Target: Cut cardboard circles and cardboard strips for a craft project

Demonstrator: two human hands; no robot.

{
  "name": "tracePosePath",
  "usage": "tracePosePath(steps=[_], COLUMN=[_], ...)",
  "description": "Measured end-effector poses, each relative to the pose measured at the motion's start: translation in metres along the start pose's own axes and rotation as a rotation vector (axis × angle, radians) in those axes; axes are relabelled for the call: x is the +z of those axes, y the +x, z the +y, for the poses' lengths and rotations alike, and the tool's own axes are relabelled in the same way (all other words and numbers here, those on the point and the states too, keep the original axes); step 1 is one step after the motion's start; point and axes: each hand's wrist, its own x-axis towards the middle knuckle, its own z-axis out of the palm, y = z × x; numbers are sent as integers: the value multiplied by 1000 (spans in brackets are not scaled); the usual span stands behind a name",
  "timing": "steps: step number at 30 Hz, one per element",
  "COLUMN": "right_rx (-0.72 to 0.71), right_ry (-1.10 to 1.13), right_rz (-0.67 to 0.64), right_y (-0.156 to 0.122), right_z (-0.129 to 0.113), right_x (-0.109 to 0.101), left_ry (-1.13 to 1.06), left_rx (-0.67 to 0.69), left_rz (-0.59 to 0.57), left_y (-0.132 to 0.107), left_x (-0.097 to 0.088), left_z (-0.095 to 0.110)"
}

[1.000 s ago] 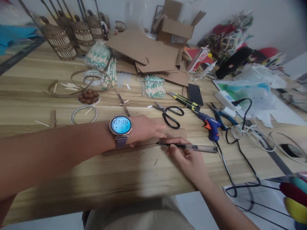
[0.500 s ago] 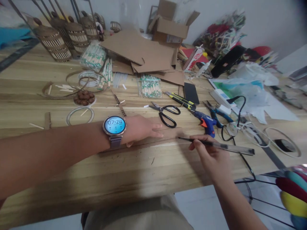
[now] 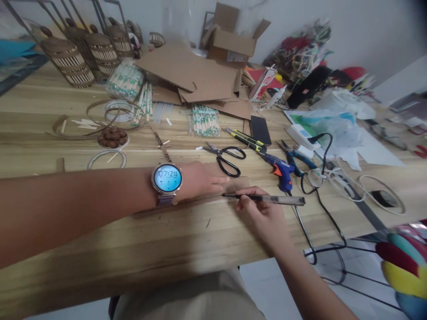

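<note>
While pinned flat, long brown cardboard strip [image 3: 238,183]: near the front edge of the table, lying roughly along it.
Left hand [image 3: 200,180]: grip released, palm and fingers spread flat on the strip; press close to the tip to stop any shift.
Right hand [image 3: 263,218]: grip clenched on slim clear-barrelled tool with dark tip [image 3: 267,198], tip touching the strip beside the left fingertips.
Stroke: probably best steady, low-angled, away from those fingers.
Black-handled scissors [image 3: 227,159]: just behind the strip.

free: bare table [image 3: 187,244] nearside of cardboard strip [image 3: 238,182] | blocked beyond: scissors [image 3: 227,160], glue gun [image 3: 282,169], cable [image 3: 302,229]
</note>
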Motion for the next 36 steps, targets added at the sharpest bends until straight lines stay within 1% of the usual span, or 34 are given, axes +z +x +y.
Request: tracePosePath(steps=[3,7,11,14,17,19,22,24,27,29,32,34,36], right_rx=[13,13,-6,8,26,31,9,-6,-1,-1,-21,-29,-22], right_ry=[42,95,71,8,-78,-141,-173,-140,-64,-31,5,16,2], right_rz=[-14,-9,-30,-4,83,139,206,198,95,35,7,10,20], right_y=[-1,-1,2,5,8,9,7,4,0,0,1,3,5], right_z=[3,5,9,16,26,30,29,24,15,10,7,8,13], right_x=[2,5,3,-8,-25,-35,-43,-39,-25,-13,-2,0,-4], left_ry=[52,65,84,130,184,193,210,217,215,214,218,216,218], left_rx=[55,86,109,111,111,115,114,111,115,111,97,98,103], left_rz=[-99,-150,-188,-206,-233,-229,-231,-218,-199,-212,-239,-246,-245], left_y=[6,11,14,16,19,20,19,18,16,16,17,18,17], left_x=[-7,-11,-11,-11,-12,-10,-5,-2,1,1,-3,-7,-9], left_z=[6,5,2,3,4,3,0,-3,-5,-5,-2,0,2])
